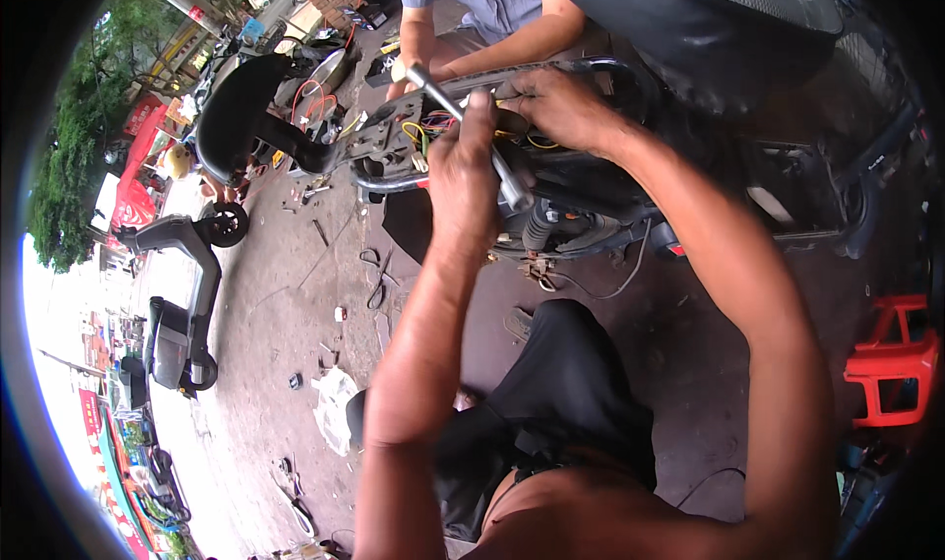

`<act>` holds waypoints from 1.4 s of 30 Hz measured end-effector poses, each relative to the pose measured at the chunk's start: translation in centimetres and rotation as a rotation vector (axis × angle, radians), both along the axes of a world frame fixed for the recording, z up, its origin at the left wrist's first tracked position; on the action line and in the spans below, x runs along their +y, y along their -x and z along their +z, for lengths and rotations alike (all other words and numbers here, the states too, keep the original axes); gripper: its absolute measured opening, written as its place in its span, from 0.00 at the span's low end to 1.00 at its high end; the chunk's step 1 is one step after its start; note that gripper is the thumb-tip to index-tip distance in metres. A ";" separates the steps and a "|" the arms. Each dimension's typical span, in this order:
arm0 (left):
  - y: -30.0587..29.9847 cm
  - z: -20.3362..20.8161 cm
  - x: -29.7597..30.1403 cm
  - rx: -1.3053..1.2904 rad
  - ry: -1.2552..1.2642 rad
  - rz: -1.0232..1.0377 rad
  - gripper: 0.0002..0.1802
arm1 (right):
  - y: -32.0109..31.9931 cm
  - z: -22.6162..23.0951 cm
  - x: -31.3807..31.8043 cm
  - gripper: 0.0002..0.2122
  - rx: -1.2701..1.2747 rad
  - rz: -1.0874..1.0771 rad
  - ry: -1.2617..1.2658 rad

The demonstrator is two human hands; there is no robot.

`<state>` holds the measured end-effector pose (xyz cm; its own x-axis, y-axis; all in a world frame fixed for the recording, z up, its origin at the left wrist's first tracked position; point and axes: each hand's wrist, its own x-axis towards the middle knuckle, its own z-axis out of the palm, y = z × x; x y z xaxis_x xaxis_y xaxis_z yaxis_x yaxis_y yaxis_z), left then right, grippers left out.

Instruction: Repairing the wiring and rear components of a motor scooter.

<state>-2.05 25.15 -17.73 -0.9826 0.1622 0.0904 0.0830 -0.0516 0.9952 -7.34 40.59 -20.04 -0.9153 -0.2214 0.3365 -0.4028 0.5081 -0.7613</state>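
Observation:
My left hand [463,181] is closed around a silver metal rod with a socket-like end [510,184], probably a socket wrench. The rod slants across the opened rear frame of a scooter [389,181]. Yellow and other coloured wires [411,130] show inside the frame, just left of that hand. My right hand [566,112] reaches into the frame from the right with its fingers bent together; what they grip, if anything, is hidden. A black backrest [236,117] juts from the scooter's left end. Its spring shock absorber [536,233] shows below the frame.
Across the scooter, a person in a blue-grey shirt [482,4] has their arms at the frame. The scooter's large black seat [699,38] stands raised at upper right. Scissors [376,280] and pliers [295,511] lie on the ground. A red stool [891,363] is at right.

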 end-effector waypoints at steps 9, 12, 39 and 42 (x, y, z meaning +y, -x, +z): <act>0.0 -1.6 -1.5 0.119 -0.154 -0.156 0.15 | -0.5 0.4 0.5 0.11 -0.104 0.031 0.057; -0.2 -1.2 -2.0 0.250 0.095 0.031 0.11 | -1.0 0.6 0.3 0.10 -0.149 0.043 0.125; 3.5 -2.6 -1.9 0.763 0.409 0.079 0.09 | -0.1 0.1 0.4 0.11 -0.184 0.012 0.071; 3.6 -2.9 -2.0 0.934 0.534 0.070 0.07 | 0.4 -0.8 0.4 0.11 -0.158 0.055 0.158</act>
<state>-5.60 23.16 -20.59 -0.5704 0.3492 0.7435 0.8074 0.4046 0.4294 -7.69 40.98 -20.82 -0.9474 -0.2280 0.2247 -0.2962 0.3583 -0.8854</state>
